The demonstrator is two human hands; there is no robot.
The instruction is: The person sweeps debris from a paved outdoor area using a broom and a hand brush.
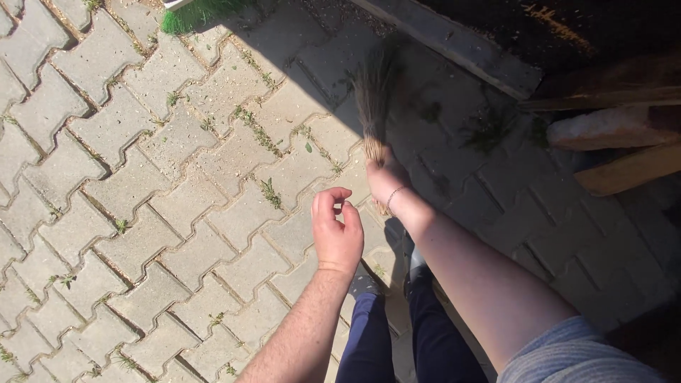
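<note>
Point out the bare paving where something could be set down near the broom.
Widest free patch: sunlit pavers left of the left hand, out to the green bristles at the top edge. A smaller shaded strip lies between the broom in the right hand and the curb. Crowded on the right, by the stone and planks.

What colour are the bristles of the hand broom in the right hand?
The hand broom has pale straw-brown bristles, seen in the head view; the right hand grips it.
</note>
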